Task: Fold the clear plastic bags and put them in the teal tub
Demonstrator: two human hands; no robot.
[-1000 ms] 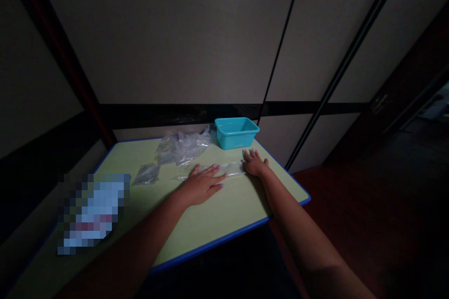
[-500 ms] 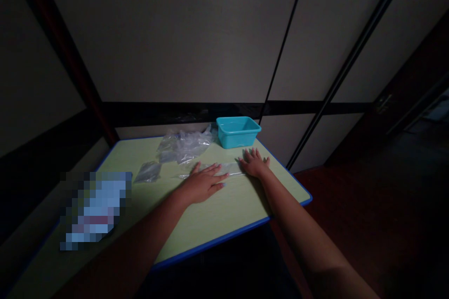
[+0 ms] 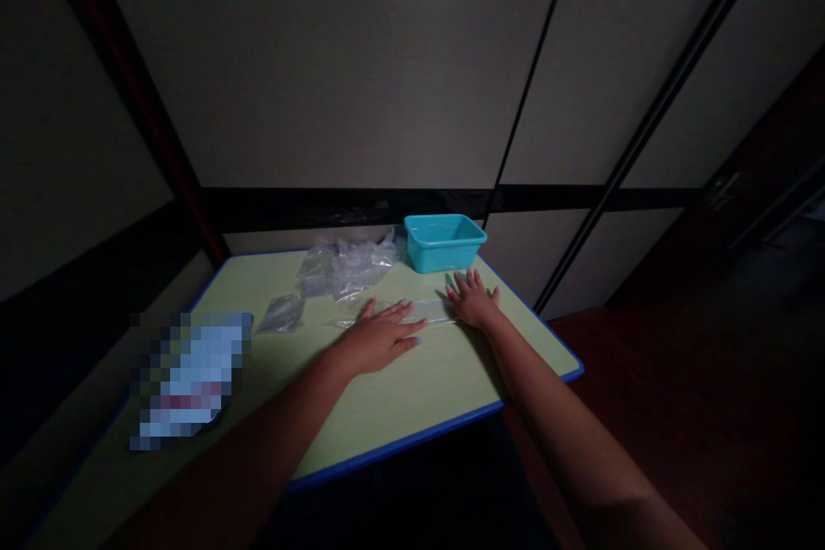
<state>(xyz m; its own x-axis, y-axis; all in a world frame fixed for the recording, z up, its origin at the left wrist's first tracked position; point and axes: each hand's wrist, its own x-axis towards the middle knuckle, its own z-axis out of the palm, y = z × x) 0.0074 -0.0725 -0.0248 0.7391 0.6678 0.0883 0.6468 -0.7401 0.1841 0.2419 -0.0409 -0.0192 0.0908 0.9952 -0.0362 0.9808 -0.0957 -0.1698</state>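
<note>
A flattened strip of clear plastic bag [image 3: 430, 311] lies across the middle of the table, between and partly under my hands. My left hand [image 3: 380, 339] rests palm down on its left part, fingers spread. At the right end, my right hand [image 3: 473, 302] is laid flat with its fingers apart. Beyond them, a crumpled heap of clear plastic bags [image 3: 351, 265] sits toward the back. To the left of my left hand lies a small folded clear plastic bag [image 3: 282, 314]. My palms hide part of the strip.
A turquoise plastic basket [image 3: 446, 254] stands at the table's back right, just behind my right hand. A blurred-out pale package [image 3: 197, 378] lies on the left. The table [image 3: 412, 400] has a blue edge and stands against cabinet panels [image 3: 361, 86].
The whole view has shifted slightly, so everything appears a little further right. Both hands stay flat on the plastic strip, with hardly any movement.
</note>
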